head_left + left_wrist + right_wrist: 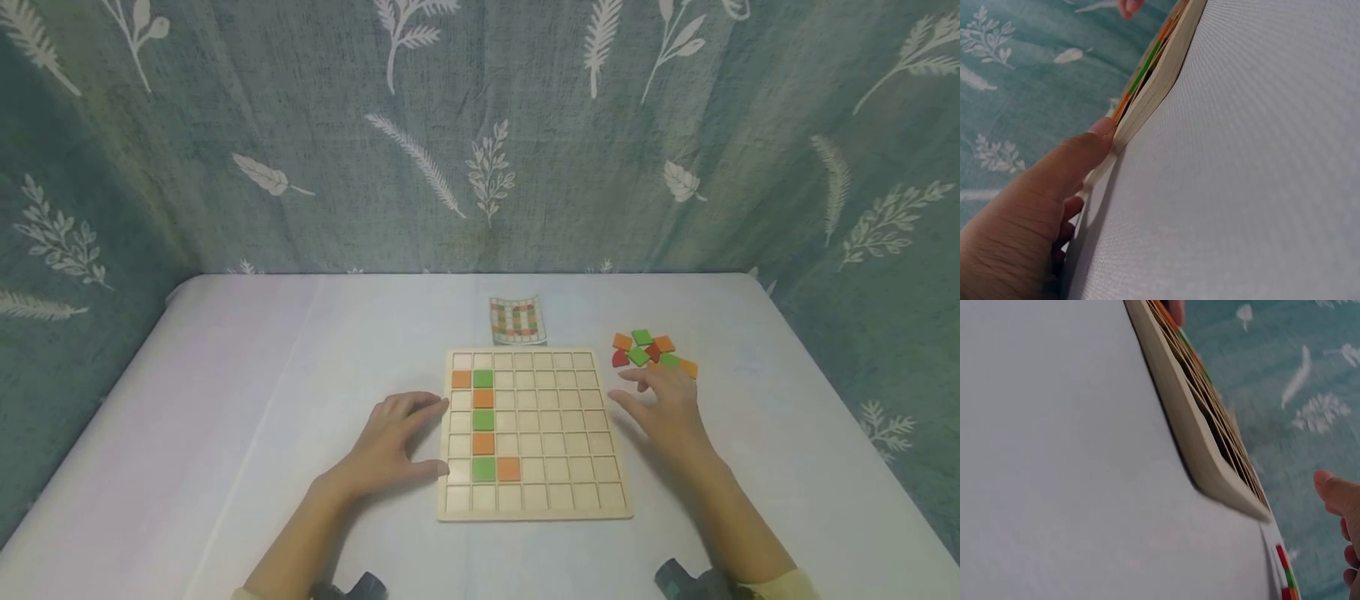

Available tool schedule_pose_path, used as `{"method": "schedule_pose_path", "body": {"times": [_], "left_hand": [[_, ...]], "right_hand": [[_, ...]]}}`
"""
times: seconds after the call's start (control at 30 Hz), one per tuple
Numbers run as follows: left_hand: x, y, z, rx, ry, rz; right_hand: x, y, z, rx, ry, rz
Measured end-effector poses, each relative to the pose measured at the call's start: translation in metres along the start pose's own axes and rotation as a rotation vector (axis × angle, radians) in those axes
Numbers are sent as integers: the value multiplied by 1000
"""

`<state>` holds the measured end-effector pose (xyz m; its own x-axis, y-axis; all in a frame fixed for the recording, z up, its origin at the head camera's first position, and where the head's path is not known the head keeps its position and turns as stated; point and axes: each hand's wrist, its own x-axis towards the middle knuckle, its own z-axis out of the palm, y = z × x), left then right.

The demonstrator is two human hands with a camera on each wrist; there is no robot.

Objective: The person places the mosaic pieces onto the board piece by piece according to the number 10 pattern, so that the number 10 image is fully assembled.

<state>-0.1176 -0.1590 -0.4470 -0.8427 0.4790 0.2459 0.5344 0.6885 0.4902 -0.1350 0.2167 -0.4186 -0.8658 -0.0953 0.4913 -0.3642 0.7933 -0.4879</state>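
A square wooden grid board point(551, 446) lies on the table. In its second column stands a run of alternating green tiles point(483, 420) and orange tiles point(483, 398). One orange tile point(461, 379) fills a cell left of that run's top, and another orange tile point(508, 469) is right of its bottom. My left hand point(396, 442) rests against the board's left edge, thumb and fingertips touching the rim. Off the board's right side, my right hand point(667, 412) hovers with fingers loosely bent, just in front of a loose pile of tiles point(638, 356). No tile shows between its fingertips.
A small printed card point(517, 321) with a coloured grid pattern lies behind the board. The white table point(247, 358) meets a green leaf-patterned cloth point(480, 167) at the back and sides. Red tiles point(620, 358) are among the loose pile.
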Motion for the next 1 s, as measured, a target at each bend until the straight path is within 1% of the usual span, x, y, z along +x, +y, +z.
{"method": "schedule_pose_path", "body": {"times": [0.07, 0.17, 0.23, 0.27, 0.4, 0.53, 0.6, 0.7, 1.0], "left_hand": [[1, 0, -1, 11, -2, 3], [1, 1, -3, 12, 1, 7], [2, 1, -3, 15, 0, 4], [2, 1, -3, 14, -2, 2], [1, 0, -2, 6, -15, -9], [0, 0, -1, -3, -16, -7], [0, 0, -1, -6, -13, -4], [0, 0, -2, -4, -10, -1], [-1, -1, 0, -3, -10, -8]], "right_hand": [[3, 6, -4, -8, -4, 55], [5, 15, -6, -29, -18, 170], [5, 23, -6, -48, -18, 231], [5, 27, -5, -58, -12, 251], [1, 41, -1, -133, 16, 281], [-2, 49, 1, -207, -5, 344], [-2, 50, 0, -224, -21, 357], [-2, 49, 0, -225, -35, 345], [-3, 46, 0, -232, -46, 331]]}}
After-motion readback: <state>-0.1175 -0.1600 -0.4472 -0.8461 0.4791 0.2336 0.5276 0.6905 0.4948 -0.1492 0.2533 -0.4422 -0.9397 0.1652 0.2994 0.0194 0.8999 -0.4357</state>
